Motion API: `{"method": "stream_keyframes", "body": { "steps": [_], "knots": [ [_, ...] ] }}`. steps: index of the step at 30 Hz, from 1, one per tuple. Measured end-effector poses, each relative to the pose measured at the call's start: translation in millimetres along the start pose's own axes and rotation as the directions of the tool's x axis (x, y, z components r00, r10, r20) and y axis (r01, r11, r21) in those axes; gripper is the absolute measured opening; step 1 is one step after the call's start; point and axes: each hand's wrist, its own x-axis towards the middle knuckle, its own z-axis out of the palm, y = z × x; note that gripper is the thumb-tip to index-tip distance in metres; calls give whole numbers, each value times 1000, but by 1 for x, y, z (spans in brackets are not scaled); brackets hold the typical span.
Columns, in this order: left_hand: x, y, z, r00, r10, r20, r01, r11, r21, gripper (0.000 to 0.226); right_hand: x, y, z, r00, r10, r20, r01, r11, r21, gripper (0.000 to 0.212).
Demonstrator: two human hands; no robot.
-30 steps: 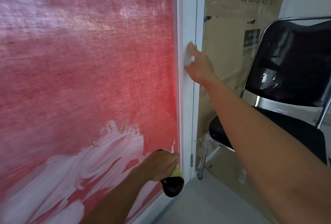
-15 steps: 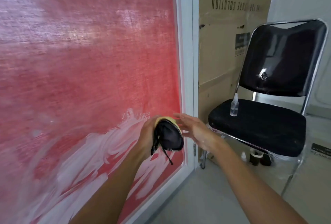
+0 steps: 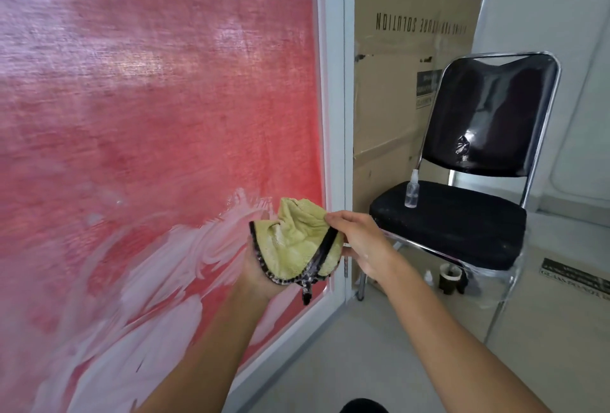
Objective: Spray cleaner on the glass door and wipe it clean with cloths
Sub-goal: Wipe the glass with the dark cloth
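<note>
Left hand [image 3: 260, 272] cups the yellow-green microfibre cloth with black trim [image 3: 297, 241] just beside the smeared red-backed glass door [image 3: 148, 115], right hand [image 3: 359, 244] pinching its edge: refold to a clean face, then wipe the white streaks.

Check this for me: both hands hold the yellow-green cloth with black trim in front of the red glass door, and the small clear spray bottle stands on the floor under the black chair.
One thing is wrong: the small clear spray bottle stands on the seat of the black chair, not on the floor, as the head view shows. Both hands, left hand and right hand, do hold the yellow-green cloth with black trim before the red glass door.
</note>
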Motion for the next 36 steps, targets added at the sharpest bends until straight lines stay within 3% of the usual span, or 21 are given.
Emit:
{"method": "stream_keyframes", "body": {
  "steps": [1,2,4,7,11,15,17,19,21,23,25,28,31,33,36],
  "knots": [
    [3,1,-6,990,-139,3,139,989,-45,83,-1,-1,-2,999,-2,-40,2,1000,7,22],
    [1,5,-2,965,-244,-99,242,970,-30,88,-1,-1,-5,997,-8,-71,9,1000,9,21],
    [1,5,-15,944,-220,-245,231,973,20,80,-3,-1,-11,994,-29,-101,29,1000,-5,18],
    [-6,6,-14,931,-182,-316,277,917,288,50,-8,1,-14,994,-59,-89,53,997,-64,20],
    [-11,7,-21,923,9,-385,279,675,683,26,-18,6,-13,994,-95,-57,86,987,-136,13],
    [-6,-3,-27,871,218,-441,309,456,835,24,-28,6,-11,998,-53,-29,49,991,-122,10],
    [-4,-9,-28,801,393,-451,332,334,882,33,-31,6,-9,999,-43,-20,40,989,-144,11],
    [-2,-11,-23,785,414,-460,330,349,877,47,-34,4,-8,999,-54,-6,52,984,-171,10],
    [-2,-10,-17,840,254,-480,337,449,827,62,-35,1,-8,997,-80,10,81,978,-191,11],
    [-5,-10,-20,878,133,-460,375,408,833,73,-37,-4,-9,994,-107,31,111,976,-188,13],
    [-9,-12,-30,892,108,-438,375,361,854,77,-38,-10,-12,991,-125,44,131,978,-161,15],
    [-14,-11,-45,909,168,-382,325,290,900,55,-39,-20,-19,985,-150,82,159,980,-120,21],
    [-17,-15,-44,931,266,-250,214,158,964,27,-37,-26,-22,984,-147,100,159,980,-123,25],
    [-22,-23,-35,906,386,-173,108,184,977,16,-35,-27,-20,989,-129,79,138,984,-116,17],
    [-29,-34,-25,942,337,-4,-54,160,986,27,-31,-24,-17,995,-86,42,90,991,-102,14]
  ]
}}
